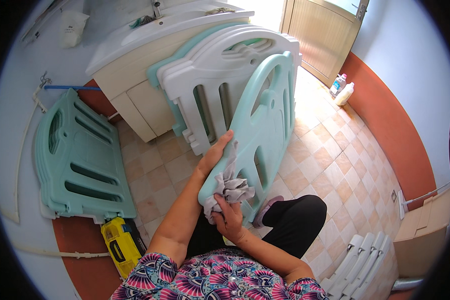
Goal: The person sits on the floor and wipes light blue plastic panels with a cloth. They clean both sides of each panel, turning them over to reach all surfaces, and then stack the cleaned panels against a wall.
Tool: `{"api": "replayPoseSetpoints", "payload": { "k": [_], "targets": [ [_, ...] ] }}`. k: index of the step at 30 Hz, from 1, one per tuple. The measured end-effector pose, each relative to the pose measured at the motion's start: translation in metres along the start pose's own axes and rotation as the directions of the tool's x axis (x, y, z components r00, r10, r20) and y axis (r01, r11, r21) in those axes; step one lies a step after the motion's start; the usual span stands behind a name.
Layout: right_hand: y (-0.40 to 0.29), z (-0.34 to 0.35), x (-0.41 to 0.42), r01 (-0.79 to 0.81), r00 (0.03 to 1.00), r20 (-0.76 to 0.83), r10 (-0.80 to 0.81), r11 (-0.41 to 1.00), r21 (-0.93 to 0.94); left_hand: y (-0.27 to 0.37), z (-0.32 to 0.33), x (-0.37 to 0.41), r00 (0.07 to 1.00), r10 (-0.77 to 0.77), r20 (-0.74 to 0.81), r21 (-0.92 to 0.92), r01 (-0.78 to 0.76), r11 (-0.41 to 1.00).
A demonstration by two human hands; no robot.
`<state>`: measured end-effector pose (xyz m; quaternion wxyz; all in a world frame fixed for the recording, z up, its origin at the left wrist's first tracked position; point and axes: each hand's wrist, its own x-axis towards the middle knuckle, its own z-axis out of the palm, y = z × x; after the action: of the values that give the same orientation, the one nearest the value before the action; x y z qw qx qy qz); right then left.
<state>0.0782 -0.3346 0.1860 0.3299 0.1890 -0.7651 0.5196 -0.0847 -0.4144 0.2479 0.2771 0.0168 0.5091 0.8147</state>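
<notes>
A mint-green plastic playpen panel [243,150] stands tilted in front of me, with an arched top and slots through it. My left hand [216,153] grips its near edge, the thumb lying along the rim and the other fingers hidden behind. In my right hand [228,219] is a crumpled grey cloth [234,189], which I press against the panel's lower left corner. Part of the cloth trails up the panel towards my left thumb. Just beyond, several white panels [217,73] of the same shape lean together against the washbasin cabinet.
More mint-green panels [86,150] lean at the left wall above a yellow tool case [122,243]. A white washbasin [165,28] is ahead. Two plastic bottles [341,90] stand by the door [318,33]. White plastic pieces [360,262] and a cardboard box [422,232] lie at right.
</notes>
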Motion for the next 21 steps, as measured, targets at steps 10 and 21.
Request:
{"api": "replayPoseSetpoints", "payload": {
  "k": [10, 21],
  "targets": [
    [0.086, -0.018, 0.087, -0.391, 0.864, -0.302, 0.402, 0.915, 0.1, -0.044, -0.012, -0.084, 0.953, 0.196, 0.233, -0.167, -0.16, 0.973],
    [0.03, -0.025, 0.101, 0.216, 0.975, 0.09, -0.202, 0.959, -0.182, -0.073, -0.029, -0.094, 0.987, 0.127, 0.102, -0.189, -0.107, 0.976]
  ]
}}
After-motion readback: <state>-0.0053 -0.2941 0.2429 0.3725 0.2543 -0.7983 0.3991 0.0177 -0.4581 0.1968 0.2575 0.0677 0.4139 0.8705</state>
